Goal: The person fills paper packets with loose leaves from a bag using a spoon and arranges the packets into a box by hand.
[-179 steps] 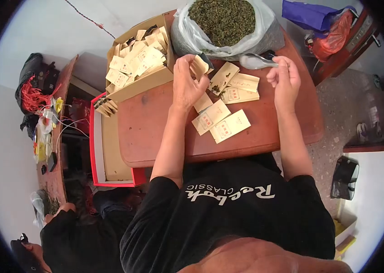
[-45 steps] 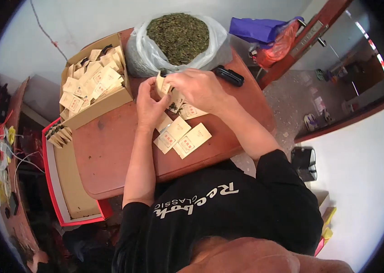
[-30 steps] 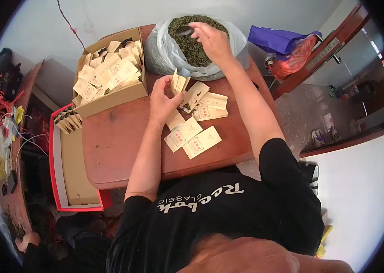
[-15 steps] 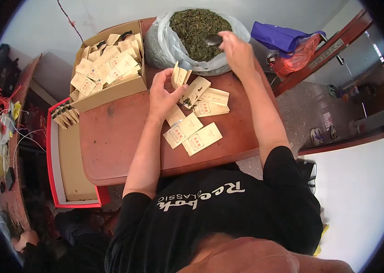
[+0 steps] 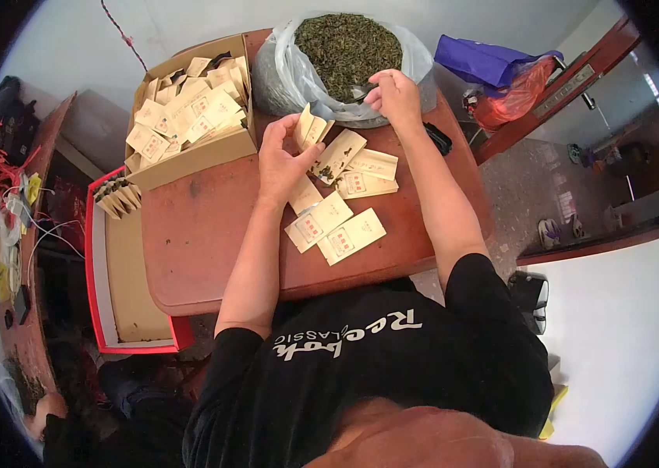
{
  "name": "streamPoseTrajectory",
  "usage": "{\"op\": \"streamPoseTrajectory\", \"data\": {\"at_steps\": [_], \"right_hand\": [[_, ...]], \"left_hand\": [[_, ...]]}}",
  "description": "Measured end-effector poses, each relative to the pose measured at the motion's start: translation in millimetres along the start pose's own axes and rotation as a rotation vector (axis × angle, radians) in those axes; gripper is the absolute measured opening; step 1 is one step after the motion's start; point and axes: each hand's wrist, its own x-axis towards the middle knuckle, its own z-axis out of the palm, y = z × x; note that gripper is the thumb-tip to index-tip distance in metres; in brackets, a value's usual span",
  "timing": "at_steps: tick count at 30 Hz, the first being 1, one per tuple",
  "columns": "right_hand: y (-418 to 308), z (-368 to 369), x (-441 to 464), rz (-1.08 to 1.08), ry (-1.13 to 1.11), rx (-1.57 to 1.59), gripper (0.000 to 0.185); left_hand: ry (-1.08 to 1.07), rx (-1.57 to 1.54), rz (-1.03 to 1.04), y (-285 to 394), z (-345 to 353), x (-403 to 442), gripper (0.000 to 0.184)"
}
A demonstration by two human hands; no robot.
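My left hand (image 5: 281,160) grips a small tan paper packet (image 5: 311,129), its mouth facing up, above the front of the bag. My right hand (image 5: 396,100) is closed around a dark spoon (image 5: 362,92), mostly hidden by the fingers, at the near edge of the leaves. Those dark dried leaves (image 5: 345,48), which look like tea, fill a clear plastic bag (image 5: 283,72). Below my hands lie several flat printed packets (image 5: 351,236). Loose leaf bits rest on one packet (image 5: 340,153) beside my left fingers.
A cardboard box (image 5: 198,160) full of packets stands on the reddish table (image 5: 197,261). Left of it is a red-edged tray (image 5: 131,288) with several upright packets (image 5: 119,197). A purple bag (image 5: 478,61) sits at right. Another person's hand (image 5: 47,413) shows lower left.
My right hand has come slightly left and toward me with the spoon, from over the leaves to the bag's near side. The left hand keeps hold of its packet.
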Motion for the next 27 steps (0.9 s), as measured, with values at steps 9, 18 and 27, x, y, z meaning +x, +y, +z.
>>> {"op": "streamPoseTrajectory", "data": {"at_steps": [9,18,27], "right_hand": [[-4.7,-21.2,7.0,0.136,0.027,0.331,0.023],[-27.7,-30.1,-14.9,0.163,-0.176,0.444,0.021],[-45.3,-8.6,-40.5,-0.136,-0.216,0.060,0.024]], "left_hand": [[0.012,-0.059,-0.017,-7.1,2.4,1.1,0.055],[0.023,-0.010,0.019,-14.7,5.6,1.5,0.054],[0.018,0.080,0.015,-3.6,3.2,0.3,0.053]]}}
